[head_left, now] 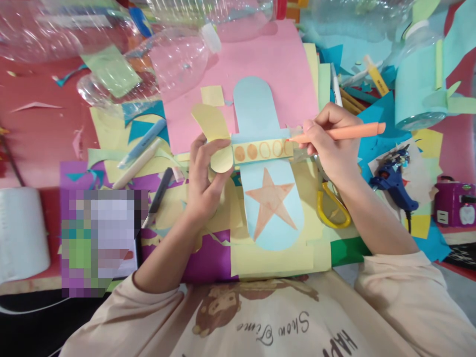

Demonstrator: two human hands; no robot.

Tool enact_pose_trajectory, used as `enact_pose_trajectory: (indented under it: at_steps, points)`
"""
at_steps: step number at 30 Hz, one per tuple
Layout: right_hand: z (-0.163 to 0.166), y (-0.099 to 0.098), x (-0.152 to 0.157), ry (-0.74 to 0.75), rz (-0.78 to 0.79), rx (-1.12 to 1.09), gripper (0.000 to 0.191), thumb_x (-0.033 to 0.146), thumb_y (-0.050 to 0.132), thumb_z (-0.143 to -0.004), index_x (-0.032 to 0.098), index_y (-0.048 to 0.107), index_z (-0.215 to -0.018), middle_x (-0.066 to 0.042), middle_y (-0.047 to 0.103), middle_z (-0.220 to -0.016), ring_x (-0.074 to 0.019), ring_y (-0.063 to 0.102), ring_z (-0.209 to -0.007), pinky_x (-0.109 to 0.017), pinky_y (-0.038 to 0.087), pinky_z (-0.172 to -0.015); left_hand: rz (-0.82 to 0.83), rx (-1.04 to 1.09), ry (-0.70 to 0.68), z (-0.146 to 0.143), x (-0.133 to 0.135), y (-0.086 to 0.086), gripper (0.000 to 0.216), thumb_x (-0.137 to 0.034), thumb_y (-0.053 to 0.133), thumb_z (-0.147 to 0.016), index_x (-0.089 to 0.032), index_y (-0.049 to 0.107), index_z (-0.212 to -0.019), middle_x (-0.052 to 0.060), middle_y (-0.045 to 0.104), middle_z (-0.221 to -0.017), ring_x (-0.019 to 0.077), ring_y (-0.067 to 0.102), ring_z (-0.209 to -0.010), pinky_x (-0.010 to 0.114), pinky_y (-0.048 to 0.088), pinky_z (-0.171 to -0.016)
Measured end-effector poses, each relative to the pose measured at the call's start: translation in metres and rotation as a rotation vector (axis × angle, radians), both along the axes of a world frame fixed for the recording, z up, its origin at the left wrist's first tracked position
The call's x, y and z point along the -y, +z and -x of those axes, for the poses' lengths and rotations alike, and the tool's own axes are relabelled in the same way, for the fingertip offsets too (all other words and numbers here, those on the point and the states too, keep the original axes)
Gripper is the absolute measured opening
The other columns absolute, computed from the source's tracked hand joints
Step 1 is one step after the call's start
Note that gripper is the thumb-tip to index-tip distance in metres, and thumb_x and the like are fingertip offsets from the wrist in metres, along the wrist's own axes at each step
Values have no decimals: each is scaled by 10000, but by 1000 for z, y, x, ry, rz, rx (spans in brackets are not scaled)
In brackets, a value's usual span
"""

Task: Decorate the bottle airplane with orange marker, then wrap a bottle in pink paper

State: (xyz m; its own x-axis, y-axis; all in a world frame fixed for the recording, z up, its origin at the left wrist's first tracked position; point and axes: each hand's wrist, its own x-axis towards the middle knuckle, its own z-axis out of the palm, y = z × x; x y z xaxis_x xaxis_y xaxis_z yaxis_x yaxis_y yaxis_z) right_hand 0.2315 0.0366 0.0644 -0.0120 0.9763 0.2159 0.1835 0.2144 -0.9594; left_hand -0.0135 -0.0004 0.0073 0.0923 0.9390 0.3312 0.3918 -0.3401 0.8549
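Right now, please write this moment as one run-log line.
left hand: holding yellow paper | right hand: holding orange marker, tip at rightmost circle | blue cutout: orange star

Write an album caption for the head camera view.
Right hand holds an orange marker at a circle-marked yellow strip; left hand pinches curled yellow paper.

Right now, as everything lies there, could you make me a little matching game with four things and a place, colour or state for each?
1. Orange marker
2. Five-pointed star
3. Glue gun
4. Row of circles

A. Dark blue
B. Partly coloured in
C. In the right hand
D. On the light-blue paper's lower end

Pairs: 1-C, 2-D, 3-A, 4-B
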Motion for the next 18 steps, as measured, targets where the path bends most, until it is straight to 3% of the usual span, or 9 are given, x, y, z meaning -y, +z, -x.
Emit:
enact_pose_trajectory:
  at_steps: [11, 18]
  points:
    - [-1, -2, -1, -22, -42, 15, 327, 210, 596, -839, 240, 399, -579, 80, 424, -448, -99, 509, -422, -251, 430, -445, 5, -2, 31, -1, 1, 1, 355, -519, 581, -868, -423, 585, -1209, 33, 555, -1215, 279, 472, -1260, 483, 408, -1073]
    - [-1, 0, -1, -27, -33, 10, 369, 218, 621, -819, 241, 361, -560, 76, 396, -459, -91, 451, -408, -247, 384, -414, -4, -7, 29, -1, 1, 1, 351, -511, 585, -871, -415, 588, -1208, 35, 562, -1223, 277, 475, -1266, 486, 415, -1071]
